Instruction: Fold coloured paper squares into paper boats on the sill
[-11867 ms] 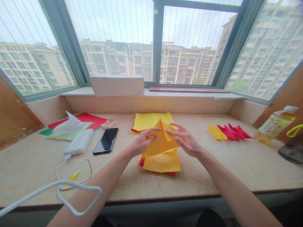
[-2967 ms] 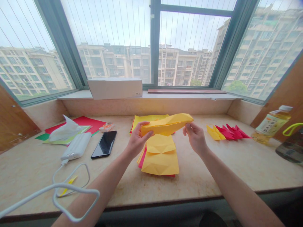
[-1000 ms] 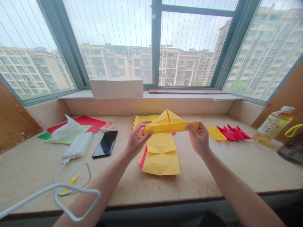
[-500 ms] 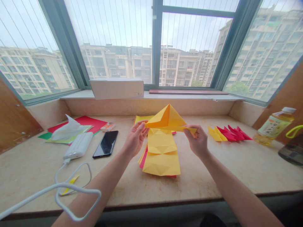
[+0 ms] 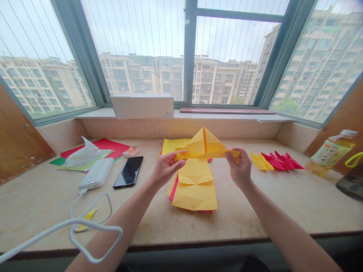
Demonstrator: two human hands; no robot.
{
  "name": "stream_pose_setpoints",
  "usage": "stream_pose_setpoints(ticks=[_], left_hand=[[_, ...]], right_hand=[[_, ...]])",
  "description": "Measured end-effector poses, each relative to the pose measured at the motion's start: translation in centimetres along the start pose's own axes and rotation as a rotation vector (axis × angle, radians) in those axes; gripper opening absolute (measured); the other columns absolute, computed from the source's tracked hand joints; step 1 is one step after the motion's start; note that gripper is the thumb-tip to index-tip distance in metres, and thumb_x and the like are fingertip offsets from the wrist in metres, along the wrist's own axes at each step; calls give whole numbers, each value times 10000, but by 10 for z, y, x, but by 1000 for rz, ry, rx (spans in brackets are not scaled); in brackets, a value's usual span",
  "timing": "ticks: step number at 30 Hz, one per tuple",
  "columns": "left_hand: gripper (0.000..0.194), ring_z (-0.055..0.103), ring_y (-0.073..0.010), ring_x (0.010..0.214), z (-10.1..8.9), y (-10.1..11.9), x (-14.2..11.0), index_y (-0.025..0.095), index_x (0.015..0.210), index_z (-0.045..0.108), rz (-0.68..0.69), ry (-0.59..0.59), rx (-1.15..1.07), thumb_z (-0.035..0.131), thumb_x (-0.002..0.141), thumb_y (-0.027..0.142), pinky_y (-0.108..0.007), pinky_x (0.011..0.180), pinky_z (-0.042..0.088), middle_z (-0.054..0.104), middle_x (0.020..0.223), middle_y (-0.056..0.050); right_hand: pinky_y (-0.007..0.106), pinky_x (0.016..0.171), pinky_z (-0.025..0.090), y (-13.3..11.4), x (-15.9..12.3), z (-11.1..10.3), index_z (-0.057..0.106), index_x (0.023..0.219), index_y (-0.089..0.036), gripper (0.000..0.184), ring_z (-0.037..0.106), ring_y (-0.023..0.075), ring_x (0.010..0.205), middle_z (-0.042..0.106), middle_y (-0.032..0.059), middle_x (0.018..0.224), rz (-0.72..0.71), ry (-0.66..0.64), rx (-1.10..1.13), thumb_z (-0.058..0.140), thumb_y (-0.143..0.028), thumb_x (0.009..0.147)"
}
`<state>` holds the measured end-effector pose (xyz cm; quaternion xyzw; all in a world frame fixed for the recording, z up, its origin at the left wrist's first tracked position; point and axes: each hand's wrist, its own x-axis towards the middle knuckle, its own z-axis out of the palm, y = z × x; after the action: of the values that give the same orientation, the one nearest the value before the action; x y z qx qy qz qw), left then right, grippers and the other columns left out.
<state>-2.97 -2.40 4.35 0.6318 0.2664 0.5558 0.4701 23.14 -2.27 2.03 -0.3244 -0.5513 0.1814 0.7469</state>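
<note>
A folded yellow paper (image 5: pixel 195 144) with a pointed, tent-like top is held up over the table between my two hands. My left hand (image 5: pixel 167 166) pinches its left corner between thumb and fingers. At its right corner my right hand (image 5: pixel 239 166) grips the paper, thumb in front. An orange slit runs down the middle of the peak, where two flaps nearly meet. Below it lies a stack of creased yellow sheets (image 5: pixel 195 196), with red paper edges poking out beneath. Behind my left hand, a flat yellow sheet (image 5: pixel 174 144) lies partly covered.
At left are a black phone (image 5: pixel 128 172), a white power bank (image 5: pixel 96 173) with a looped white cable (image 5: pixel 96 225), a tissue pack (image 5: pixel 82 155) and red paper (image 5: pixel 112 146). Folded yellow and red pieces (image 5: pixel 276 160) and a drink bottle (image 5: pixel 329 153) stand right. A white box (image 5: pixel 141 107) sits on the sill.
The paper's two upper flaps have come closer together, narrowing the opening to a slit. My left thumb has shifted lower, with the fingers now stretched along the paper's left end.
</note>
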Motion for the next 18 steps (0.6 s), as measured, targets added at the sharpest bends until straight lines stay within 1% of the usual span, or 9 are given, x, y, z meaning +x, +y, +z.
stream_pose_setpoints(ticks=[2,4,6,8,11,13,15,18], left_hand=[[419,713,-221,928,0,-4,-1,165,1099,731,75,25,125,801,733,355,-345,859,569,751,1051,-104],[343,708,-209,903,0,-9,-2,179,1075,740,159,82,269,761,776,344,-319,816,566,756,1028,-92],[279,701,-202,873,-1,-12,-2,188,1047,748,229,141,397,720,816,343,-303,787,557,760,993,-83],[249,696,-205,885,-1,-12,-1,194,1032,748,269,196,444,691,842,345,-308,801,548,758,997,-80],[259,673,-228,1016,2,-9,3,186,1035,738,285,273,354,689,844,354,-334,885,531,733,1107,-94],[303,658,-242,1065,4,-6,6,169,1052,732,263,308,256,712,823,366,-346,910,526,712,1161,-111],[355,662,-246,1054,5,-3,8,150,1069,728,217,316,166,734,800,382,-353,910,528,711,1160,-121],[405,675,-243,1011,5,-1,8,139,1074,732,134,277,58,763,768,403,-363,904,530,727,1115,-117]], right_hand=[[299,696,524,1,1,0,616,902,-240,205,635,165,751,668,1,802,10,20,5,731,-386,816],[295,692,518,3,2,0,615,898,-238,222,627,164,748,663,-2,796,31,12,18,736,-401,807],[288,684,512,5,1,0,615,910,-239,237,624,163,750,666,-1,808,62,-20,30,737,-412,803],[279,666,505,7,0,1,616,920,-241,243,621,161,744,671,0,819,92,-59,35,740,-414,801],[274,656,498,8,-2,1,619,924,-244,238,622,162,743,679,3,829,118,-111,33,744,-405,802],[277,669,501,9,-3,2,620,928,-244,234,628,164,758,689,9,844,130,-141,35,744,-399,805],[282,682,506,9,-5,2,620,939,-243,238,635,167,772,700,16,863,148,-162,35,744,-397,806],[290,686,515,10,-5,3,616,948,-239,253,639,173,775,701,20,860,168,-175,14,742,-407,806]])
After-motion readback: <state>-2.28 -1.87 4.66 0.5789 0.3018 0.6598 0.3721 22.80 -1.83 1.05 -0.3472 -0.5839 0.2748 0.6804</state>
